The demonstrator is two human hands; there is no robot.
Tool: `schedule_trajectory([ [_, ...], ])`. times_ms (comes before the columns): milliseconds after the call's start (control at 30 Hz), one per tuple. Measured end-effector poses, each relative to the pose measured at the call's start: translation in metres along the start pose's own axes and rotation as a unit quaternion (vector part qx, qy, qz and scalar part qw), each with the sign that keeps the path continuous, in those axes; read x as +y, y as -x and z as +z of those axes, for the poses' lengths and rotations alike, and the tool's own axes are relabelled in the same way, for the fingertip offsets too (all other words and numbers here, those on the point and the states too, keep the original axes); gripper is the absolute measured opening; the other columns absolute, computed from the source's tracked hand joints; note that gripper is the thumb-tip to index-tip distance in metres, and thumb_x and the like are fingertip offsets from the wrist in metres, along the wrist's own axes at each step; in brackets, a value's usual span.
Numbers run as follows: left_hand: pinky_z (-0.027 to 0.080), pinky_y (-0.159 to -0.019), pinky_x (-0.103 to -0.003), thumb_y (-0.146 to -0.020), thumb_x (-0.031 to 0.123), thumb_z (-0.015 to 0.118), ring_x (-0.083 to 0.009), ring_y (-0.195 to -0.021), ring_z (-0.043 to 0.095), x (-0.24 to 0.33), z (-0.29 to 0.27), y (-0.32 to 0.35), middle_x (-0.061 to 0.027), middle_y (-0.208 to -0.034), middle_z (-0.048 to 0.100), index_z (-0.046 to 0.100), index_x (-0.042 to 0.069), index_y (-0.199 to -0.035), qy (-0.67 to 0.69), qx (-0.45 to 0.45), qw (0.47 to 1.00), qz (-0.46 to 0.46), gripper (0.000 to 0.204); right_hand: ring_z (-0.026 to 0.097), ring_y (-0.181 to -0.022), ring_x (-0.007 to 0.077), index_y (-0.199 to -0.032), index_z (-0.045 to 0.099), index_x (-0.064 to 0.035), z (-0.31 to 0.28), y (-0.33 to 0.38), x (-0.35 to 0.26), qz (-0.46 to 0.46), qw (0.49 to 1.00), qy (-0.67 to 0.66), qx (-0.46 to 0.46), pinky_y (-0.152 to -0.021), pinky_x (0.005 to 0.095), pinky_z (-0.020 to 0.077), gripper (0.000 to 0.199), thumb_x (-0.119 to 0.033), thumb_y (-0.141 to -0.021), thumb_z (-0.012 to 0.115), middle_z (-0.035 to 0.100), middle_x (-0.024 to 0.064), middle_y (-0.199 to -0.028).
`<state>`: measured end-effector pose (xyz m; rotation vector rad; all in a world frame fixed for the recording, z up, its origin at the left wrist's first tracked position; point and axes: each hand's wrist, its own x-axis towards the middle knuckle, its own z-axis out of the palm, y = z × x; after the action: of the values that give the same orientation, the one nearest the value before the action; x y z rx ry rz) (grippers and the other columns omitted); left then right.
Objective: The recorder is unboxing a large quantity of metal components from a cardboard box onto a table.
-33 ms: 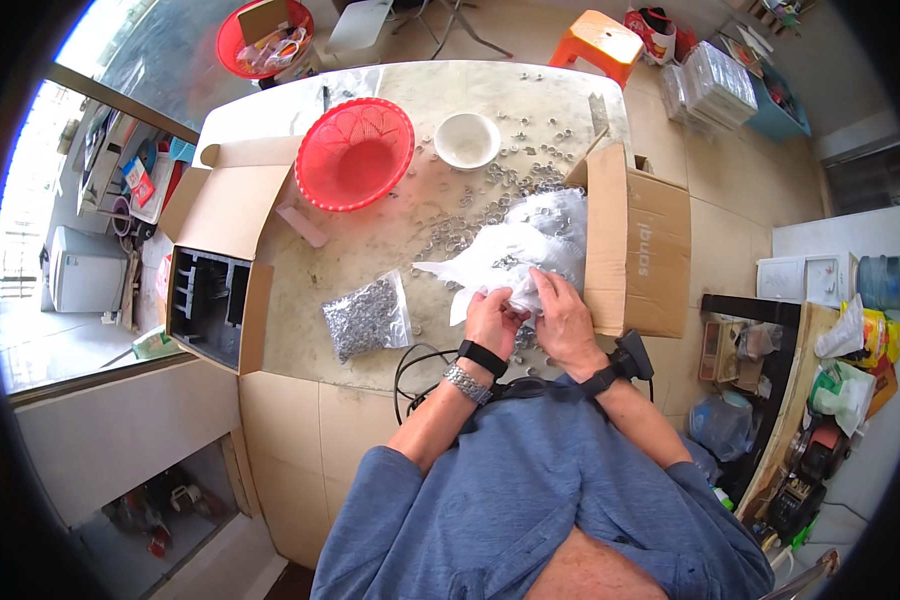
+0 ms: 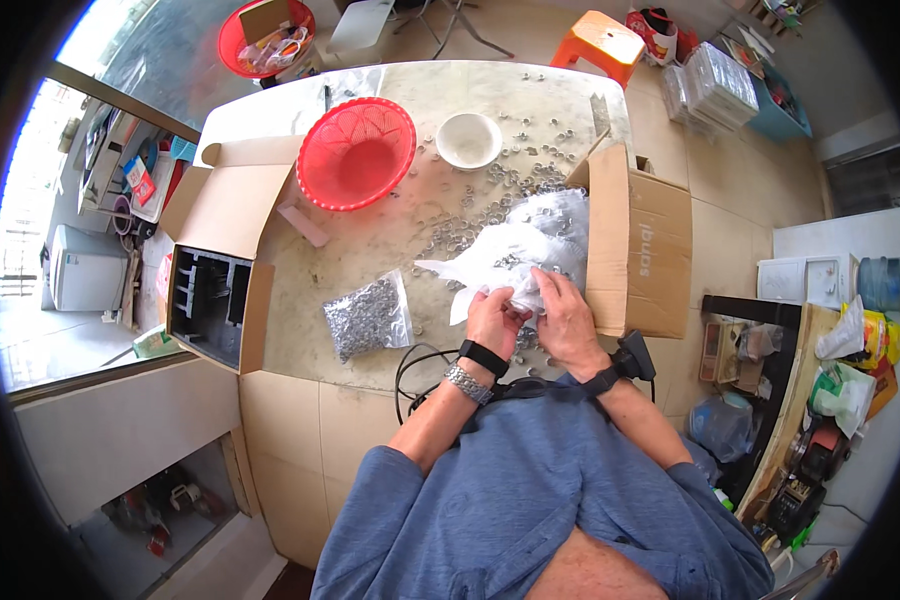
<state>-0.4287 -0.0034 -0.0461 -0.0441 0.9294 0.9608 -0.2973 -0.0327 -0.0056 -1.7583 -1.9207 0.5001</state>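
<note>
Both of my hands meet at the near edge of a stone table (image 2: 300, 275). My left hand (image 2: 493, 322) and my right hand (image 2: 567, 318) pinch the near end of a crumpled clear plastic bag (image 2: 525, 240) with small metal parts in it. The bag lies against a cardboard box (image 2: 640, 245) on the right. A sealed clear bag of small metal parts (image 2: 368, 318) lies flat to the left of my left hand. Several loose metal rings (image 2: 490, 190) are scattered beyond the bag.
A red mesh basket (image 2: 357, 152) and a white bowl (image 2: 468, 140) stand at the far side. An open cardboard box with a black insert (image 2: 208, 292) hangs over the left edge. A black cable (image 2: 410, 365) loops at the near edge. An orange stool (image 2: 610, 35) stands beyond the table.
</note>
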Motion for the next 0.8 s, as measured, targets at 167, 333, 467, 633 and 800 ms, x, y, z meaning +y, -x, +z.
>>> schedule_trajectory([
  [167,0.052,-0.066,-0.037,-0.086,0.007,0.054,-0.0205,-0.077,0.063,0.006,0.004,0.002,-0.0049,-0.09,0.065,0.054,0.008,-0.103,0.007,-0.015,1.0,-0.01,0.017,0.054,-0.103,0.0373,-0.127,0.049,-0.0027,-0.014,-0.006,-0.002,-0.007,0.999,-0.036,0.012,-0.089,0.0423,0.0464,0.061,0.008,-0.067,0.056,0.055,0.0198,-0.115],
  [333,0.052,-0.068,-0.037,-0.087,0.012,0.056,-0.0194,-0.072,0.06,0.006,0.001,0.002,-0.0057,-0.086,0.063,0.054,0.007,-0.102,0.004,-0.001,0.999,-0.032,0.016,0.054,-0.105,0.0355,-0.119,0.056,-0.002,-0.017,-0.016,0.002,0.005,0.999,-0.047,0.0,-0.091,0.0416,0.0458,0.052,0.002,-0.067,0.058,0.058,0.0187,-0.111],
  [467,0.051,-0.071,-0.038,-0.087,0.015,0.057,-0.0197,-0.071,0.058,0.002,-0.018,-0.014,-0.006,-0.08,0.061,0.054,0.007,-0.101,-0.009,0.028,0.998,-0.052,0.017,0.055,-0.106,0.0369,-0.116,0.058,-0.0005,-0.01,-0.021,0.007,0.018,0.997,-0.07,0.013,-0.093,0.0404,0.0459,0.051,0.003,-0.066,0.057,0.059,0.0206,-0.112],
  [633,0.05,-0.072,-0.038,-0.088,0.017,0.057,-0.0206,-0.07,0.057,0.005,-0.022,-0.016,-0.0053,-0.073,0.057,0.054,0.006,-0.093,-0.002,0.036,0.998,-0.057,0.013,0.057,-0.103,0.0362,-0.113,0.058,-0.0003,-0.006,-0.022,0.009,0.017,0.995,-0.099,0.019,-0.089,0.0395,0.0473,0.042,0.001,-0.071,0.061,0.059,0.0192,-0.109],
  [800,0.05,-0.071,-0.036,-0.088,0.018,0.057,-0.0204,-0.066,0.057,0.005,-0.028,-0.021,-0.0047,-0.068,0.057,0.054,0.007,-0.084,-0.008,0.041,0.997,-0.063,0.012,0.059,-0.092,0.0351,-0.104,0.06,-0.0011,0.003,-0.018,0.012,0.028,0.997,-0.049,-0.05,-0.08,0.0413,0.0487,0.025,-0.005,-0.08,0.059,0.06,0.0169,-0.099],
])
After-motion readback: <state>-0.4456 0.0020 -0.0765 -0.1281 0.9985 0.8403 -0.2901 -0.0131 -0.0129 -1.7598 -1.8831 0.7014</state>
